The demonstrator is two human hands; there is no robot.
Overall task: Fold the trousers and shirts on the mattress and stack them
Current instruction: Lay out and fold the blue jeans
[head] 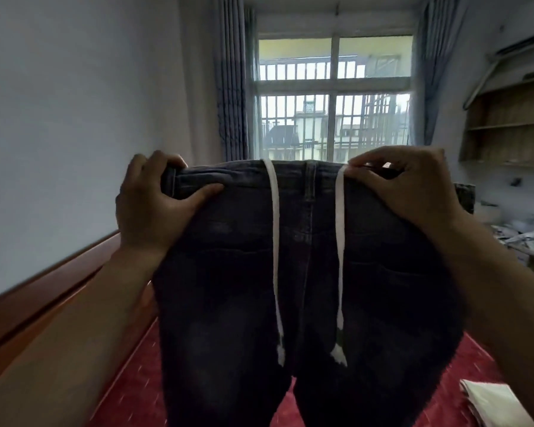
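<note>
No legible text, label, brand, number or sign is found anywhere in the view. The dark trousers (305,272) show no readable tag or waistband patch. The white folded item (490,402) at lower right bears no readable print. Items on the far right are too blurred to read.

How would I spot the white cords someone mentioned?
Find the dark trousers held up before the window. Two flat white cords hang from the waistband between the left hand and right hand, the only pale stripes on them.
</note>
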